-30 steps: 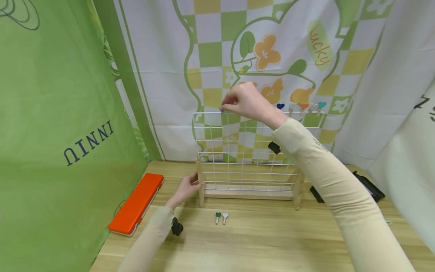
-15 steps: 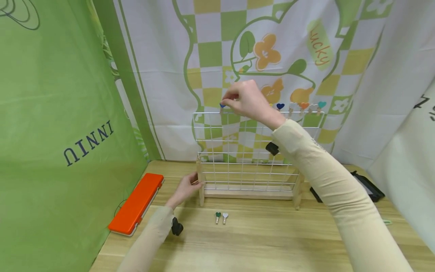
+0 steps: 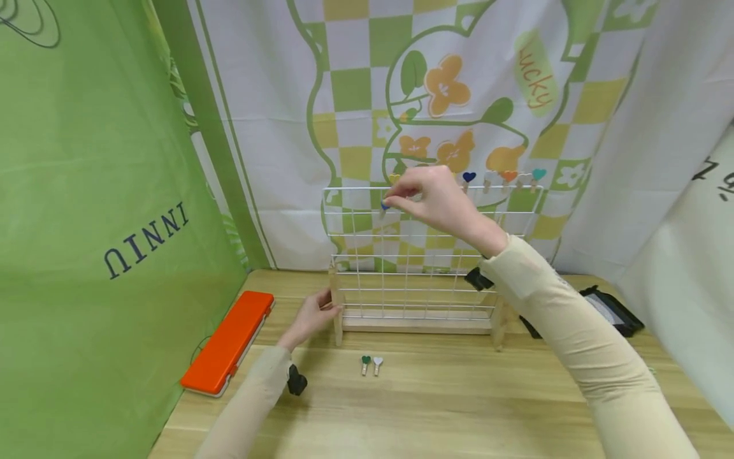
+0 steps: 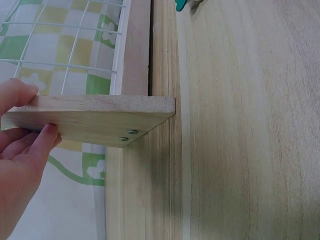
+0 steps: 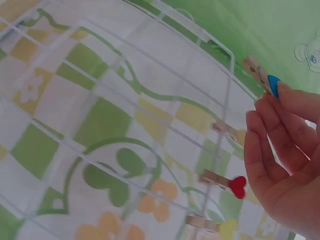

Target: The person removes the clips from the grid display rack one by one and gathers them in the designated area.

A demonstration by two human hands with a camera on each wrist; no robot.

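Observation:
My right hand pinches a small wooden clothespin with a blue heart between thumb and fingers. In the right wrist view the clothespin stands off the top wire of the white wire grid, near its corner. A clothespin with a red heart and clothespins with yellow hearts grip that wire below the hand. My left hand holds the wooden side leg of the grid stand, thumb on one face and fingers on the other.
On the table in front of the stand lie a green-heart clothespin and a white-heart clothespin. An orange case lies at the left, a black tray-like object at the right. More heart clothespins line the grid's top right.
My right hand has raised the blue-heart clothespin off the top wire, then brought it lower and slightly right. A yellow heart now shows beside the hand. The left hand keeps its hold.

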